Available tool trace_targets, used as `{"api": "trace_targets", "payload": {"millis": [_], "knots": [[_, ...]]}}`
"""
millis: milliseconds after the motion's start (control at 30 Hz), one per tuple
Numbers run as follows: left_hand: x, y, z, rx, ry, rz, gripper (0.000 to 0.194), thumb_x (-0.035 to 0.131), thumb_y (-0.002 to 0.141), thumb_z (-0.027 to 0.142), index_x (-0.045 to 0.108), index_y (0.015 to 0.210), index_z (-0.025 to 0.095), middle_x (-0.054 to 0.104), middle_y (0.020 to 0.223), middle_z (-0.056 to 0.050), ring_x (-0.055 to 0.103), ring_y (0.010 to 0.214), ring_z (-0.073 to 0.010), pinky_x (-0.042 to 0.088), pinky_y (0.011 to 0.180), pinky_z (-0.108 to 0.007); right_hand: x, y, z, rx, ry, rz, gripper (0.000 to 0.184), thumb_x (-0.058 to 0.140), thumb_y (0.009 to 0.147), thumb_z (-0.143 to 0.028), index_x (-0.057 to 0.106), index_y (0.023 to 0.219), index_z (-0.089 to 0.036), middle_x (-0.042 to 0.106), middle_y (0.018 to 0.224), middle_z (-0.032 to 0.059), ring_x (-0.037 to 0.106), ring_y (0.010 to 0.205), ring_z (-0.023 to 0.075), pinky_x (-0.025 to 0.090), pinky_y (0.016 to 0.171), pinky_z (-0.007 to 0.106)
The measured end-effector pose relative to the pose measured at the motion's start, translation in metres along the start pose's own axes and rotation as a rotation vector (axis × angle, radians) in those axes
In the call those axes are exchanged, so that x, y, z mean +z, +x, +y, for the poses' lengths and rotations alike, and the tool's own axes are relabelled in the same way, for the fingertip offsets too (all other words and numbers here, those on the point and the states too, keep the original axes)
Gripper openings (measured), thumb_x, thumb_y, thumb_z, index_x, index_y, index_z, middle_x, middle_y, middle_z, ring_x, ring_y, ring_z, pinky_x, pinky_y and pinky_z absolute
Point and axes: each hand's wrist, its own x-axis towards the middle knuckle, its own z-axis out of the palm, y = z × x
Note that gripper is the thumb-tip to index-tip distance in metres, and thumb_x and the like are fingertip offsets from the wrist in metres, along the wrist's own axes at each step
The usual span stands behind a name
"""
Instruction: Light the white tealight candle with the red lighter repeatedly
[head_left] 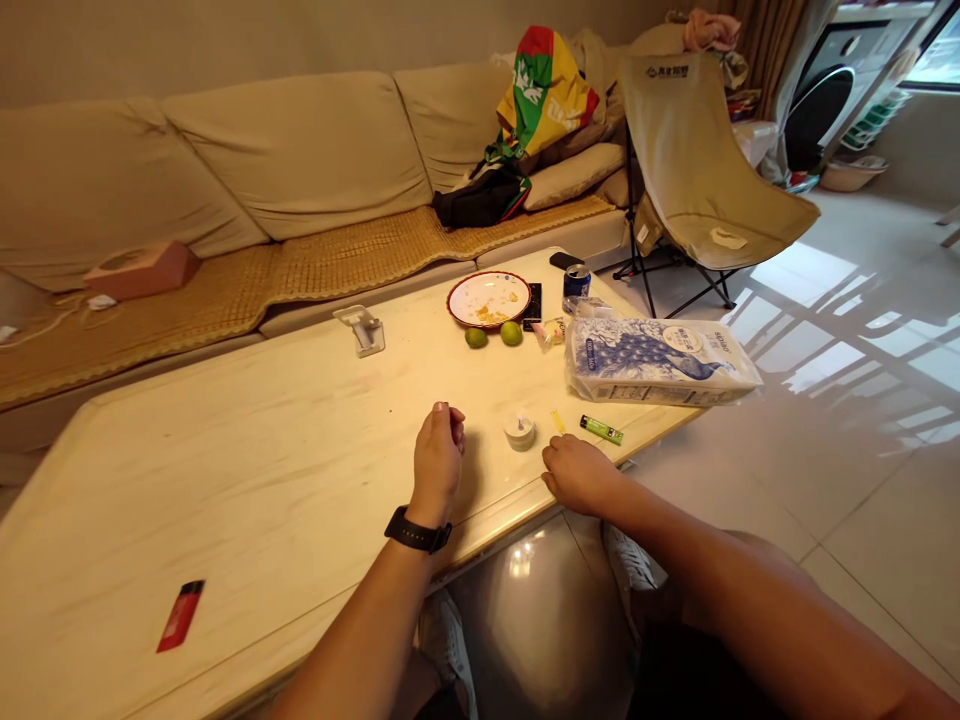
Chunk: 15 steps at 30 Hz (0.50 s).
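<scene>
My left hand (439, 457), with a black watch on its wrist, rests on the pale table (225, 450) with its fingers curled into a loose fist; whether it holds anything is hidden. My right hand (577, 472) lies knuckles-up near the table's front edge, fingers curled under. Between the two hands stands a small white tealight candle (520, 432). A green lighter (601, 429) and a small yellow scrap (557, 421) lie just beyond my right hand.
A red lighter (181, 614) lies near the left front. Farther back are a plate (489, 298), two limes (493, 335), a can (576, 284), a pack of tissues (660, 360) and a small stand (362, 329). A sofa (225, 200) and folding chair (690, 170) stand behind.
</scene>
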Motion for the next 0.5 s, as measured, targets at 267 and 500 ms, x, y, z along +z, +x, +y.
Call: {"api": "trace_targets", "payload": {"millis": [267, 500], "knots": [[-0.001, -0.003, 0.004, 0.008, 0.081, -0.028, 0.047, 0.038, 0.103, 0.061, 0.057, 0.083, 0.022, 0.050, 0.069, 0.000, 0.047, 0.063, -0.0161, 0.038, 0.058, -0.030, 0.003, 0.000, 0.001, -0.018, -0.014, 0.012, 0.030, 0.055, 0.098, -0.030, 0.071, 0.112, -0.009, 0.070, 0.113, 0.0188, 0.062, 0.111, 0.0300, 0.046, 0.096, 0.037], [0.004, -0.014, 0.011, 0.321, 0.647, -0.170, 0.031, 0.047, 0.101, 0.046, 0.053, 0.081, 0.023, 0.058, 0.075, -0.002, 0.052, 0.070, -0.0198, 0.037, 0.066, -0.033, 0.002, 0.001, 0.001, -0.016, -0.008, 0.008, 0.029, 0.055, 0.098, -0.029, 0.071, 0.113, -0.010, 0.070, 0.112, 0.0186, 0.062, 0.110, 0.0305, 0.047, 0.096, 0.038]]}}
